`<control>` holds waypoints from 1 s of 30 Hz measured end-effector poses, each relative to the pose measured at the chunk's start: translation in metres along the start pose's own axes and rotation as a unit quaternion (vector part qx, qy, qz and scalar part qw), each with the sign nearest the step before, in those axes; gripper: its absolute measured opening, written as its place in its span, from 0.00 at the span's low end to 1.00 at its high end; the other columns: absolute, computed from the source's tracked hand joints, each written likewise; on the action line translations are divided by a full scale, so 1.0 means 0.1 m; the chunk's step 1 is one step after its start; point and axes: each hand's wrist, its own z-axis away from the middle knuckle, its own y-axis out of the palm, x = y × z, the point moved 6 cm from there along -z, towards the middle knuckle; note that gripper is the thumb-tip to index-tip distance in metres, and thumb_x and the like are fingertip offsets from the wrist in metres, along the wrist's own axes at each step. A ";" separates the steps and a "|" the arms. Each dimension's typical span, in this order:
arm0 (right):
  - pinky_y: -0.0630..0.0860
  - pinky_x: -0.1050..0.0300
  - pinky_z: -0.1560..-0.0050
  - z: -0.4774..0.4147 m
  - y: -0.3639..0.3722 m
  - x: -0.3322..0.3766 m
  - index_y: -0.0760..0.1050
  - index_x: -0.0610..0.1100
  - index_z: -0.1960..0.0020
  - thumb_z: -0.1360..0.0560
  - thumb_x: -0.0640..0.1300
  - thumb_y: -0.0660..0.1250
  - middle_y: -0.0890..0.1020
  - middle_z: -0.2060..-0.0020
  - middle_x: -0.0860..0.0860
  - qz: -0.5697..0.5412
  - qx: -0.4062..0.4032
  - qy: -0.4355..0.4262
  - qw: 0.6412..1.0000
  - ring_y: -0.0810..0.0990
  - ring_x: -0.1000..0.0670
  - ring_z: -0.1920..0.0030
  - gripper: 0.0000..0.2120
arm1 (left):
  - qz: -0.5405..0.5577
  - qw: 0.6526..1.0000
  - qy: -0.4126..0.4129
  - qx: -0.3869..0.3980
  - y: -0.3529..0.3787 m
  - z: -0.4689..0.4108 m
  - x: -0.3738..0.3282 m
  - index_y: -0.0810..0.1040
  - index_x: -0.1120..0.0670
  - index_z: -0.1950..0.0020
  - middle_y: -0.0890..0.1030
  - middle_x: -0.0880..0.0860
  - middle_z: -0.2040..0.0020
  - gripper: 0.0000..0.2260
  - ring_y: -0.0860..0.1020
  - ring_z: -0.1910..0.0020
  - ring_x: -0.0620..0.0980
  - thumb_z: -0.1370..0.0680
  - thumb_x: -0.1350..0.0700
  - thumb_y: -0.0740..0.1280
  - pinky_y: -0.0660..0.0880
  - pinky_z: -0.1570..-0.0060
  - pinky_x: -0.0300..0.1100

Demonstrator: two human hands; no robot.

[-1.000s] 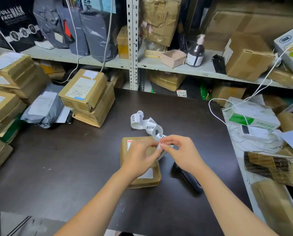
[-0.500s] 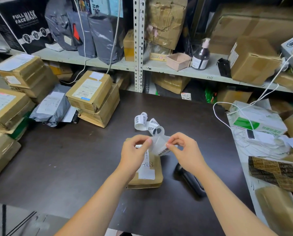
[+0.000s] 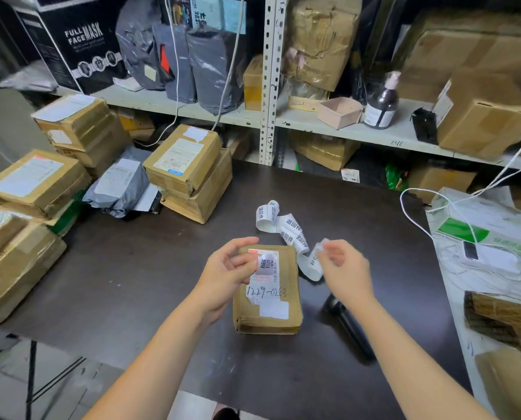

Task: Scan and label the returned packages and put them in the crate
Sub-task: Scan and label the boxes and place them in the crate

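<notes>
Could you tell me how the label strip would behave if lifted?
Probably floppy: the label strip lies in loose curls on the table. Likely very light, being thin paper. It would probably stay curly and dangle, not hold straight.

Both bare hands meet at the parcel [image 3: 266, 310], forearms reaching in from below it.
The left hand [image 3: 227, 269] sits at the parcel's upper left edge, fingertips pinching a sticker [image 3: 266, 264] over its top. The right hand [image 3: 345, 268], blurred, is just right of the parcel's upper corner, thumb and fingers curled on the label strip [image 3: 310, 262].
</notes>
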 end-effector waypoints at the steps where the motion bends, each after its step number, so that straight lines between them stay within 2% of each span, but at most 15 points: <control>1: 0.77 0.59 0.49 0.09 0.17 0.05 0.80 0.53 0.46 0.23 0.47 0.71 0.84 0.45 0.51 -0.062 0.097 0.028 0.993 0.83 0.54 0.47 0.06 | 0.004 1.000 -0.004 0.018 0.02 0.01 0.01 0.81 0.46 0.40 0.79 0.52 0.61 0.16 0.74 0.63 0.45 0.27 0.59 0.72 0.71 0.62 0.38; 3: 0.81 0.52 0.43 0.32 0.49 0.13 0.79 0.53 0.41 0.23 0.49 0.72 0.85 0.46 0.48 -0.157 0.261 0.096 0.948 0.85 0.50 0.47 0.11 | 0.009 0.999 -0.011 0.047 0.05 0.04 0.02 0.81 0.47 0.38 0.77 0.52 0.61 0.17 0.73 0.64 0.45 0.26 0.59 0.71 0.71 0.61 0.39; 5: 0.82 0.52 0.44 0.44 0.65 0.16 0.78 0.49 0.37 0.23 0.46 0.73 0.87 0.48 0.47 -0.218 0.312 0.122 0.917 0.86 0.48 0.48 0.15 | 0.014 0.998 -0.023 0.065 0.07 0.06 0.03 0.80 0.47 0.37 0.78 0.56 0.58 0.18 0.73 0.62 0.47 0.25 0.60 0.71 0.71 0.60 0.40; 8: 0.80 0.56 0.49 0.43 0.64 0.16 0.79 0.46 0.38 0.25 0.39 0.74 0.88 0.54 0.48 -0.247 0.256 0.116 0.927 0.86 0.51 0.53 0.15 | 0.020 0.996 -0.040 0.078 0.05 0.07 0.04 0.79 0.49 0.34 0.80 0.63 0.49 0.19 0.77 0.57 0.50 0.23 0.63 0.71 0.72 0.58 0.42; 10: 0.79 0.61 0.55 0.42 0.59 0.14 0.79 0.46 0.41 0.25 0.39 0.75 0.88 0.56 0.50 -0.239 0.227 0.112 0.938 0.86 0.53 0.57 0.14 | 0.028 0.996 -0.054 0.070 0.00 0.06 0.05 0.79 0.50 0.34 0.82 0.64 0.45 0.19 0.80 0.55 0.52 0.24 0.65 0.71 0.71 0.59 0.43; 12: 0.76 0.66 0.61 0.42 0.53 0.11 0.79 0.47 0.42 0.25 0.39 0.75 0.87 0.59 0.51 -0.223 0.203 0.103 0.948 0.85 0.55 0.59 0.13 | 0.029 0.996 -0.073 0.048 -0.02 0.06 0.07 0.80 0.51 0.36 0.82 0.63 0.43 0.18 0.79 0.56 0.52 0.25 0.63 0.71 0.71 0.60 0.44; 15: 0.75 0.70 0.64 0.44 0.49 0.06 0.80 0.46 0.44 0.26 0.39 0.75 0.87 0.60 0.51 -0.209 0.174 0.103 0.957 0.86 0.54 0.59 0.13 | -0.055 0.996 -0.064 -0.023 -0.01 0.03 0.12 0.83 0.50 0.43 0.85 0.57 0.52 0.14 0.81 0.59 0.50 0.28 0.57 0.75 0.73 0.61 0.42; 18: 0.75 0.69 0.66 0.45 0.52 -0.02 0.81 0.44 0.47 0.27 0.39 0.76 0.87 0.63 0.51 -0.202 0.133 0.125 0.962 0.86 0.54 0.62 0.10 | -0.147 0.984 -0.042 -0.092 0.01 -0.01 0.19 0.83 0.53 0.49 0.85 0.59 0.58 0.12 0.83 0.64 0.48 0.28 0.65 0.76 0.78 0.62 0.39; 20: 0.74 0.68 0.66 0.45 0.56 -0.10 0.82 0.43 0.49 0.27 0.40 0.76 0.87 0.62 0.51 -0.182 0.103 0.145 0.967 0.87 0.54 0.63 0.08 | -0.216 0.970 -0.024 -0.112 0.03 -0.06 0.22 0.82 0.52 0.52 0.83 0.56 0.60 0.12 0.80 0.67 0.45 0.29 0.66 0.76 0.78 0.62 0.37; 23: 0.78 0.61 0.61 0.41 0.59 -0.20 0.84 0.46 0.54 0.28 0.43 0.77 0.86 0.59 0.52 -0.105 0.053 0.151 0.982 0.86 0.54 0.63 0.05 | -0.336 0.935 0.010 -0.116 0.09 -0.11 0.28 0.81 0.49 0.54 0.81 0.49 0.61 0.10 0.77 0.67 0.43 0.28 0.63 0.75 0.75 0.62 0.32; 25: 0.76 0.61 0.61 0.38 0.60 -0.22 0.85 0.49 0.55 0.28 0.46 0.76 0.85 0.60 0.56 -0.017 0.028 0.131 0.991 0.84 0.57 0.60 0.03 | -0.383 0.917 0.023 -0.112 0.14 -0.13 0.33 0.80 0.48 0.54 0.79 0.47 0.61 0.09 0.76 0.67 0.42 0.28 0.62 0.73 0.72 0.65 0.27; 27: 0.74 0.61 0.61 0.37 0.62 -0.22 0.85 0.51 0.53 0.27 0.48 0.74 0.84 0.60 0.58 0.056 0.023 0.118 0.991 0.83 0.55 0.56 0.03 | -0.410 0.906 0.026 -0.106 0.19 -0.16 0.40 0.80 0.49 0.54 0.78 0.46 0.62 0.08 0.76 0.66 0.42 0.26 0.62 0.72 0.71 0.67 0.28; 30: 0.73 0.58 0.60 0.36 0.66 -0.20 0.83 0.53 0.52 0.24 0.50 0.71 0.85 0.56 0.57 0.162 0.012 0.096 0.982 0.83 0.50 0.52 0.03 | -0.451 0.887 0.018 -0.098 0.25 -0.21 0.48 0.84 0.51 0.53 0.82 0.47 0.60 0.07 0.79 0.62 0.46 0.24 0.62 0.69 0.75 0.62 0.37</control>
